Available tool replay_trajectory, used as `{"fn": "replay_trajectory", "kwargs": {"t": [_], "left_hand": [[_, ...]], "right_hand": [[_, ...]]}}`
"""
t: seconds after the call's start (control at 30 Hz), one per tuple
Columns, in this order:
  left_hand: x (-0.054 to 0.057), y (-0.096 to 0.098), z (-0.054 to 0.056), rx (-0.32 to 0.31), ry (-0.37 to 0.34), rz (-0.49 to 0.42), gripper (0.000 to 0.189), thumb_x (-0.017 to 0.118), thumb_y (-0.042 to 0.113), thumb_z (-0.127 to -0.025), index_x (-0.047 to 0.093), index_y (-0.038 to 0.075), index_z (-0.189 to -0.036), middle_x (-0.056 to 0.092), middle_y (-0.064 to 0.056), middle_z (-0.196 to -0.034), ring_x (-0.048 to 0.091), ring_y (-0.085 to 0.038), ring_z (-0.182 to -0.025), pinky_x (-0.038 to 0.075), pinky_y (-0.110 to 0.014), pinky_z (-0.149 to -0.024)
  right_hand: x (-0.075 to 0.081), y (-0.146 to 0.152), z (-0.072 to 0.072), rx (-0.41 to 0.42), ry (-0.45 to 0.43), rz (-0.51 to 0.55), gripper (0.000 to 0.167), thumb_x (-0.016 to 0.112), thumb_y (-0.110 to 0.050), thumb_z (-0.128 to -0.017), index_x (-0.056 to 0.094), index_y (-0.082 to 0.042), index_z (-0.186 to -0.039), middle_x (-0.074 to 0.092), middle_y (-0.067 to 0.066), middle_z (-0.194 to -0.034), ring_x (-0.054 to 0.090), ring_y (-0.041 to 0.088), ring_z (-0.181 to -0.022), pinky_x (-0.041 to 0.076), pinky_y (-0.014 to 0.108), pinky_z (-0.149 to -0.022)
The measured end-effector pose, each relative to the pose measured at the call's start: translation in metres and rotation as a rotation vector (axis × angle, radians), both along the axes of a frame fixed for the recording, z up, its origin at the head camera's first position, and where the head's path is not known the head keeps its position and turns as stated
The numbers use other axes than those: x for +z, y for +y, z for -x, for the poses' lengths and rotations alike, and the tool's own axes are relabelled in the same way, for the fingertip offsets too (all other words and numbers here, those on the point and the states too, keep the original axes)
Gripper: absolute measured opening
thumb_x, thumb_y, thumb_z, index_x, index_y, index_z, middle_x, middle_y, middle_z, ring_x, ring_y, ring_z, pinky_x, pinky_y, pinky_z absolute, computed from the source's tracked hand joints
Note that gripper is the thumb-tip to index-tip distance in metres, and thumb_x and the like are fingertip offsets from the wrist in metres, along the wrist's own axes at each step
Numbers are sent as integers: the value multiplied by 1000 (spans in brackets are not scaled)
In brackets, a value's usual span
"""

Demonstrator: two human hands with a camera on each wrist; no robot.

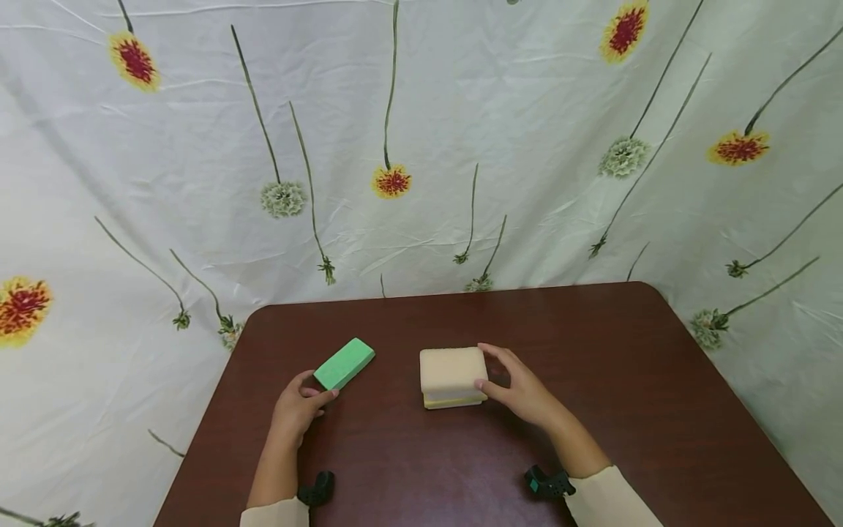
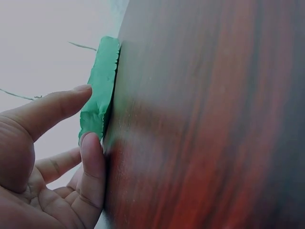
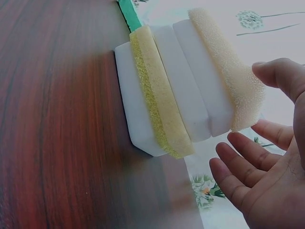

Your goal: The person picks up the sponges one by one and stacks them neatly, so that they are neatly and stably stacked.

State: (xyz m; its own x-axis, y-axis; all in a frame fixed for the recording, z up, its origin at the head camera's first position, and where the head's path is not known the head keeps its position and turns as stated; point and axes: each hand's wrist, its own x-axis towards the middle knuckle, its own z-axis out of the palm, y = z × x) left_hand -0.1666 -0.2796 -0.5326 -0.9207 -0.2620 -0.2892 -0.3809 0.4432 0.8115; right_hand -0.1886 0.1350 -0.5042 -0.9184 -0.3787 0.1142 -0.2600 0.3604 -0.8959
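Note:
A green rectangular block (image 1: 345, 364) lies on the left part of the table, its surface wrinkled in the left wrist view. My left hand (image 1: 294, 407) holds its near end between thumb and fingers. Right of it stands a stack of several pads. On top sits a porous cream sponge (image 1: 451, 368); under it are white pads (image 3: 193, 67) and a yellow sponge (image 3: 159, 95), with another white pad (image 3: 135, 105) at the bottom. My right hand (image 1: 523, 388) pinches the cream sponge's right side, thumb at the front corner, index finger at the back. Its other fingers hang beside the stack.
The dark reddish-brown table (image 1: 408, 454) has rounded far corners. Behind and around it hangs a white cloth (image 1: 435, 110) printed with flowers. Black bands with small devices (image 1: 549, 483) sit at both wrists, by the cream sleeves (image 1: 609, 498).

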Motion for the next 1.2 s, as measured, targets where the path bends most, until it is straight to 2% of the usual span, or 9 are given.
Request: {"fn": "replay_trajectory", "kwargs": {"t": [0.2,0.4,0.63,0.8,1.03,1.2], "left_hand": [[-1,2,2,9,-12,21,80,75,30,-92,32,9,-156,57,-17,-115,66,-17,-76,51,-30,-66],[1,3,3,10,-14,17,75,74,28,-93,35,8,-154,56,-18,-113,66,-17,-76,54,-31,-68],[3,4,2,9,-3,-7,74,73,27,-94,35,6,-154,57,-18,-111,64,-18,-77,55,-32,-70],[3,6,1,10,5,-42,72,73,25,-94,35,6,-153,53,-21,-120,63,-22,-87,56,-31,-73],[4,10,-3,12,1,-87,71,72,26,-95,35,7,-153,49,-21,-137,59,-29,-110,56,-33,-84],[4,11,-7,37,1,-113,72,72,30,-95,37,6,-152,49,-20,-140,58,-27,-110,54,-30,-83]], "right_hand": [[-2,1,1,-7,1,-6,66,75,-27,-93,44,-20,-152,49,12,-146,52,35,-131,42,56,-110],[-1,0,1,-3,-4,2,68,75,-25,-93,43,-12,-153,47,13,-149,51,36,-133,42,56,-110],[0,0,1,-7,-4,-1,68,75,-25,-93,43,-11,-153,46,14,-150,51,37,-133,42,57,-110],[0,0,1,-5,-5,7,68,75,-25,-93,43,-11,-152,46,15,-150,52,38,-133,42,57,-110],[1,0,0,7,-2,19,69,74,-24,-94,42,-9,-153,47,15,-149,51,38,-132,42,56,-110],[2,0,0,12,-4,23,69,74,-23,-94,42,-9,-153,46,16,-149,52,38,-133,43,57,-110]]}}
